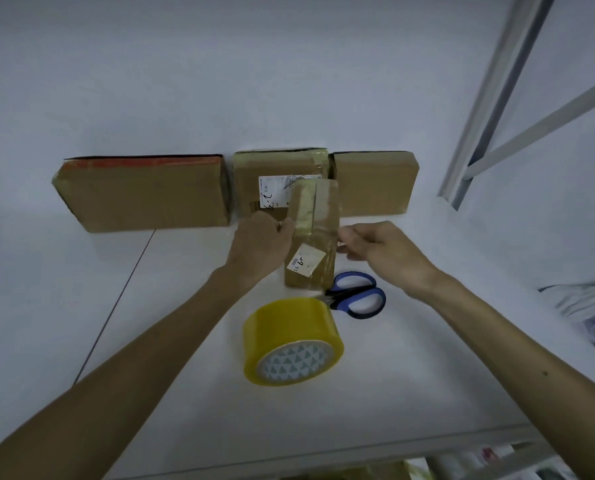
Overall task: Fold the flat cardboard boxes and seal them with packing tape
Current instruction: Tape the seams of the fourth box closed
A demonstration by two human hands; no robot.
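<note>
At twelve o'clock three boxes [143, 195] stand finished; my left hand [259, 242] pinches the small box [311, 237], taped, right hand [380, 245] loosely curled, empty.

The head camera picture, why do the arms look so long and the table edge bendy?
Head view: wide-angle lens stretches the left hand and right hand forearms; bows the table edge. Dim, bluish light; tape roll fairly sharp; bottom corners blurry.
</note>
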